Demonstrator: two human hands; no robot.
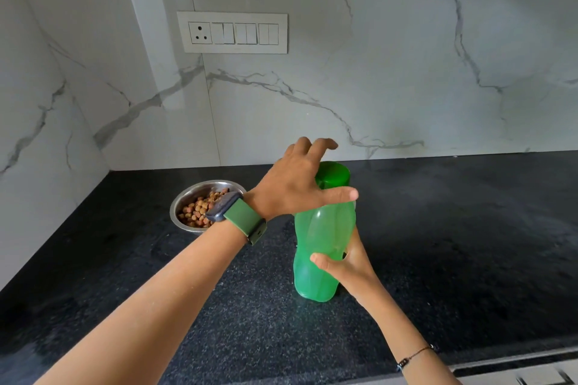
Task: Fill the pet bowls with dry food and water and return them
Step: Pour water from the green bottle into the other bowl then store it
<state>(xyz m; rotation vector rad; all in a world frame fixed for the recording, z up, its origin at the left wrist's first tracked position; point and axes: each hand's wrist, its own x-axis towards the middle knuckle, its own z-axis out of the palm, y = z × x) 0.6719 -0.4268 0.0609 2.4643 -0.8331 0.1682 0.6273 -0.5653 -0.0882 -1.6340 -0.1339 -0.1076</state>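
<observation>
Translucent green plastic bottle [323, 247], upright on black speckled stone surface [453, 244]; right hand [347, 262] grip curled round its lower body. Left hand [300, 184], fingers spread, over the cap. Round steel bowl [187, 200] of brown kibble at ten o'clock.

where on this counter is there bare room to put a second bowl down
Bare black counter lies right of the green bottle, out to the wall, and in front of it. It is crowded on the left, where the steel bowl of kibble and the left arm sit.

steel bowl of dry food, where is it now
In the head view, the round steel bowl of brown kibble sits on the black counter near the left corner, behind the left wrist.
</observation>
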